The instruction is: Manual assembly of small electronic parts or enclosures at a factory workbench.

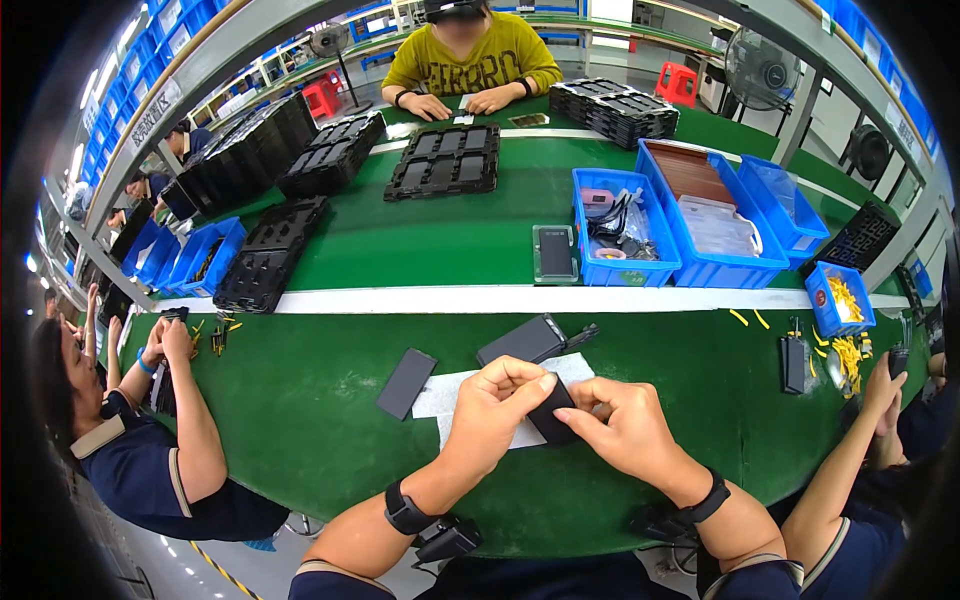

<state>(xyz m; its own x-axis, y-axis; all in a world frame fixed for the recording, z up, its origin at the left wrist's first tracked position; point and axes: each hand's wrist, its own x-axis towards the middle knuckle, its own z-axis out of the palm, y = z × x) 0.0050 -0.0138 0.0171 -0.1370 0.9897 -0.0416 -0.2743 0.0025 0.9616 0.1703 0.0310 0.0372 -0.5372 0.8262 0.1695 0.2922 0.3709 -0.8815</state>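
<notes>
So both hands are on one flat black rectangular case (551, 417): the left hand (492, 408) pinches its upper end between thumb and fingers, the right hand (622, 424) pinches its right edge. It's right between them, over some white sheets (438, 396) on a green tabletop (300, 400) with a few pale scuffs. Another black slab (406, 383) lies just left of the left hand, and a thicker black box (522, 341) sits just beyond both. Farther past the hands, a white ledge (430, 299) crosses the bench, then blue bins (628, 272) to the right and black molded trays (442, 162) straight ahead. Room's busy: co-workers either side, a floor fan (762, 68), red stools (676, 84).
</notes>
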